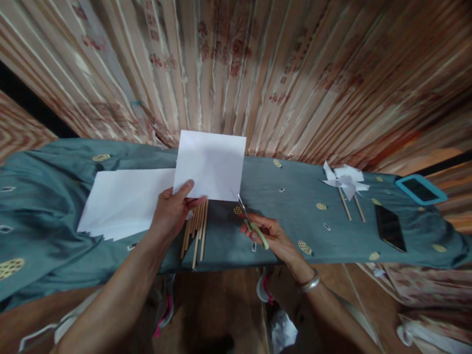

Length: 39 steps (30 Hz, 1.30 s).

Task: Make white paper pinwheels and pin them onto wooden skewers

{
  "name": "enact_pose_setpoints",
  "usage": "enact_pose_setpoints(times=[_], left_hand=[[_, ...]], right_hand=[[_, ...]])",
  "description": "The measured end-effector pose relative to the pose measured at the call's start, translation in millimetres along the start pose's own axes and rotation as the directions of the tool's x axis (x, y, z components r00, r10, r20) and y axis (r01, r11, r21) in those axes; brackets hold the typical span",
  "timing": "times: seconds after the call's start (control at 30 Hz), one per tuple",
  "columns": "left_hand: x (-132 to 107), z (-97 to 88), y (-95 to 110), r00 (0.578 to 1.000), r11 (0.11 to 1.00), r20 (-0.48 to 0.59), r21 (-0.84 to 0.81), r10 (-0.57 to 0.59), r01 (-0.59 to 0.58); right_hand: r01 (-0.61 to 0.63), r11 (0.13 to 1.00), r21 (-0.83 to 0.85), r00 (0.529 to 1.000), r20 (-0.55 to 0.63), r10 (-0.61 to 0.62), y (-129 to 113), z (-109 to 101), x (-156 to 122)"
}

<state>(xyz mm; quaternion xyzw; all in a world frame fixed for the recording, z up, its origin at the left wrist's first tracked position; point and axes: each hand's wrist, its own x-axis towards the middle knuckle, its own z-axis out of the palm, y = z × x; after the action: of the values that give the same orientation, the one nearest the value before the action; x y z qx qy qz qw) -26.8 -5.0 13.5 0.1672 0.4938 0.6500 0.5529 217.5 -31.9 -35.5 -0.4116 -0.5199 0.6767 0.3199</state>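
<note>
My left hand point(172, 207) pinches the lower left corner of a white paper sheet point(211, 164) and holds it up above the grey-green cloth-covered table point(280, 216). My right hand point(271, 235) grips scissors point(250, 223) with pale green handles; the blades point toward the sheet's lower right corner, close to it. Several wooden sticks point(195, 231) lie on the cloth just under my left hand. A stack of white paper point(125, 201) lies flat to the left.
Two white paper pinwheels on sticks point(344, 184) lie at the right. Beyond them rest a black phone point(390, 227) and a blue-cased device point(420, 189). A striped curtain point(258, 73) hangs behind the table. My shoes show on the floor below.
</note>
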Motion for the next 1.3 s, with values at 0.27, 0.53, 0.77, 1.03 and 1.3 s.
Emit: enact_pose_setpoints(times=[0.27,0.53,0.77,1.03,1.3], left_hand=[[-3,0.9,-6,0.998,0.998,0.044,0.05,-0.044,0.042],[-2,1.6,-9,0.997,0.996,0.072,0.08,-0.033,0.027],[-4,2.4,-10,0.997,0.994,0.073,0.108,-0.032,0.025],[-6,2.0,-10,0.994,0.988,0.109,0.149,0.025,-0.041],[-11,4.2,-11,0.99,0.935,0.097,0.331,0.101,-0.127]], right_hand=[[0.004,1.0,-0.017,1.0,0.007,-0.004,-3,-4,0],[0.012,0.999,-0.039,1.0,0.027,-0.011,-2,-6,-1],[0.005,0.999,-0.041,1.0,0.018,-0.004,-3,-7,-2],[0.013,0.999,-0.038,1.0,0.014,-0.012,-8,-4,-2],[-0.021,0.999,-0.028,0.998,0.064,0.023,-6,-4,-3]])
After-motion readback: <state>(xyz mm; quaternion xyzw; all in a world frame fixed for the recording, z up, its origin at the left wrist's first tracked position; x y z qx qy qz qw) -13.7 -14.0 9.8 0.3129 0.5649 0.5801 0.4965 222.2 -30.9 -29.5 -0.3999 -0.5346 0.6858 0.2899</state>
